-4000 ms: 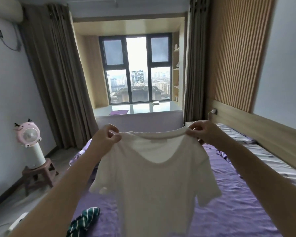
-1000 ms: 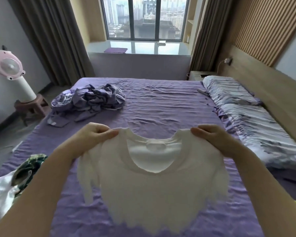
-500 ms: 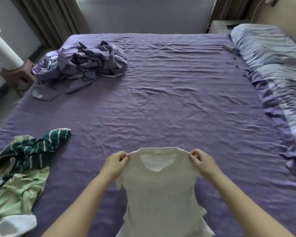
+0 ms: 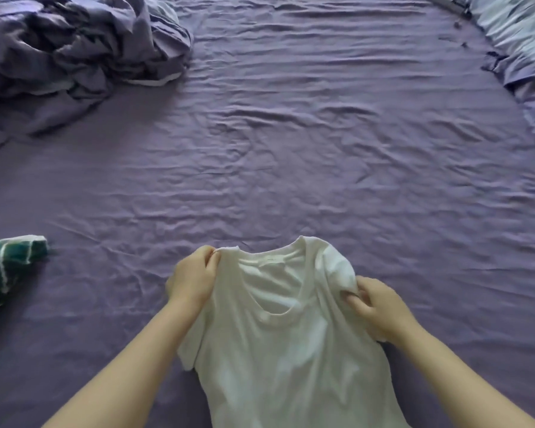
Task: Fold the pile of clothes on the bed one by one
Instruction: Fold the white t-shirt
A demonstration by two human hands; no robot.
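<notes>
White T-shirt (image 4: 291, 344) lies on the purple bed (image 4: 291, 149) at its near edge. Left hand (image 4: 195, 279) pinches the left shoulder, forearm reaching forward; right hand (image 4: 377, 307) grips bunched fabric at the right sleeve, fingers (image 4: 354, 299) curled.

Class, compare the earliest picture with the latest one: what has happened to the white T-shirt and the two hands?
The white T-shirt came down from hanging in the air to lying on the purple bed sheet. The right hand slid from the shoulder to bunched cloth near the sleeve. The left hand still pinches its shoulder. The crumpled purple bedding and green striped garment stayed put.
</notes>
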